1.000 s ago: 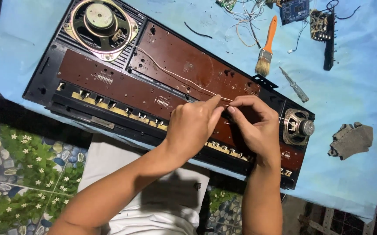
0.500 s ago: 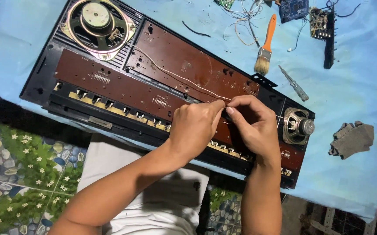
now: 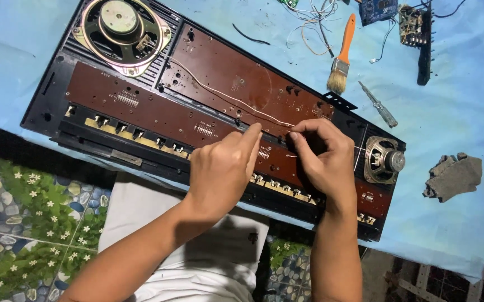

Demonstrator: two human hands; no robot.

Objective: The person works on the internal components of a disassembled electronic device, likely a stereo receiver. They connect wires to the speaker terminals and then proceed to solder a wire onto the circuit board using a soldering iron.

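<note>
Just left of the small round speaker [image 3: 385,160], both hands pinch a thin white wire [image 3: 219,95] on the opened black radio chassis's brown circuit board [image 3: 236,84]: left hand [image 3: 222,168] and right hand [image 3: 323,159] fingertips together on it. Looks mid-job, boards all exposed.

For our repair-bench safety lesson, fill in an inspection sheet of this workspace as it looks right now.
Surface: table under light blue cloth.
Job's things: opened black chassis, brown circuit boards, large speaker, small speaker.
Clutter: orange-handled brush, screwdriver, grey rag, loose circuit parts.
Grippers: left hand and right hand, fingers meeting at the board.
Cables: thin white wire across the board.
Surroundings: pebble-and-flower patterned floor.
</note>
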